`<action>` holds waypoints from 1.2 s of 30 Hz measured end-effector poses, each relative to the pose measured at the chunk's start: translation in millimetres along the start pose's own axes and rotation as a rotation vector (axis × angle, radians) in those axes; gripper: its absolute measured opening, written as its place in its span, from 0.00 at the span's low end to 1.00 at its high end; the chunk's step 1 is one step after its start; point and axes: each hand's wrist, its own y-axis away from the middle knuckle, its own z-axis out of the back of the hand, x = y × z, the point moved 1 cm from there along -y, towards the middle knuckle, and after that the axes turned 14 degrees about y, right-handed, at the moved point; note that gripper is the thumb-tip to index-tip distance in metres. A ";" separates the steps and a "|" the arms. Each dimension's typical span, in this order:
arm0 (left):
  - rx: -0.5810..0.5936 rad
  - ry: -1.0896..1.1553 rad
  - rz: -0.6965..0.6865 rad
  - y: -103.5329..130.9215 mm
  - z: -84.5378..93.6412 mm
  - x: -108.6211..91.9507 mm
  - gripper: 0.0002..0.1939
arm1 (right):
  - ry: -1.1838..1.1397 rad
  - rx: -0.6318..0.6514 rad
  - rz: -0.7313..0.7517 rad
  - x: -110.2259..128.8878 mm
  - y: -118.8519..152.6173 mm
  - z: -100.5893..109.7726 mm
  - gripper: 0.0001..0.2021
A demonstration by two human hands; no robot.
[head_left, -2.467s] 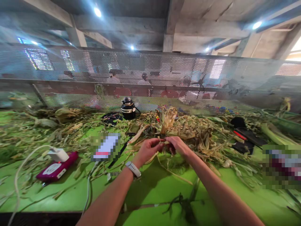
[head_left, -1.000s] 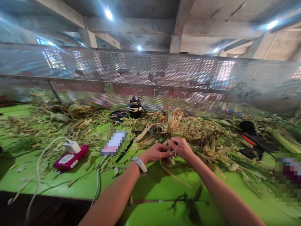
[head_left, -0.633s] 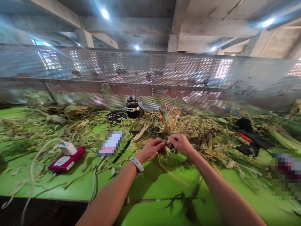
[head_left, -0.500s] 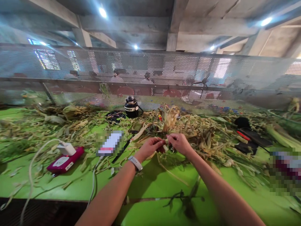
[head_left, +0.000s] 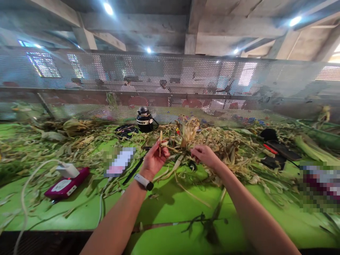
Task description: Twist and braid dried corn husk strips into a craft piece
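My left hand (head_left: 154, 161) is turned palm up, with a watch on its wrist. Between its fingers stands a strip of dried corn husk (head_left: 160, 143). My right hand (head_left: 202, 155) is curled closed beside a bundle of dried corn husks (head_left: 189, 132); whatever its fingertips pinch, if anything, is too small to make out. Just below those fingertips lies a small dark round object (head_left: 191, 165). Long pale husk strips (head_left: 177, 163) lie between the two hands on the green table (head_left: 170, 212).
Loose husks (head_left: 85, 145) cover much of the table. A black jug (head_left: 145, 120) stands before a perforated metal screen (head_left: 170, 78). To the left are a phone (head_left: 120, 162) with a cable and a magenta box (head_left: 67, 182) with a plugged-in charger. Dark items (head_left: 278, 152) lie at right.
My hands have come apart. The left has moved left and turned palm up, carrying the husk strip; the right stays near the bundle. The view has shifted slightly.
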 end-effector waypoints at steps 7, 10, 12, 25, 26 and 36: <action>0.149 -0.209 0.201 7.3 -0.5 3.0 0.08 | -0.152 -0.157 -0.088 -1.0 0.5 25.7 0.15; 0.158 -0.223 0.234 6.7 0.9 6.8 0.07 | -0.127 -0.134 -0.121 -6.1 -0.8 31.1 0.15; 0.116 -0.196 0.200 4.1 2.3 7.1 0.06 | -0.052 -0.076 -0.116 -7.2 -0.4 30.3 0.15; -0.044 -0.251 0.132 -4.3 15.7 13.6 0.07 | 0.610 0.262 0.121 15.0 10.9 52.0 0.09; -0.030 -0.285 0.153 -3.3 16.0 15.4 0.07 | 0.665 0.245 0.097 11.5 12.9 57.1 0.09; 0.196 -0.684 0.394 8.4 13.3 33.7 0.18 | 0.814 0.191 -0.080 -33.7 46.4 42.8 0.14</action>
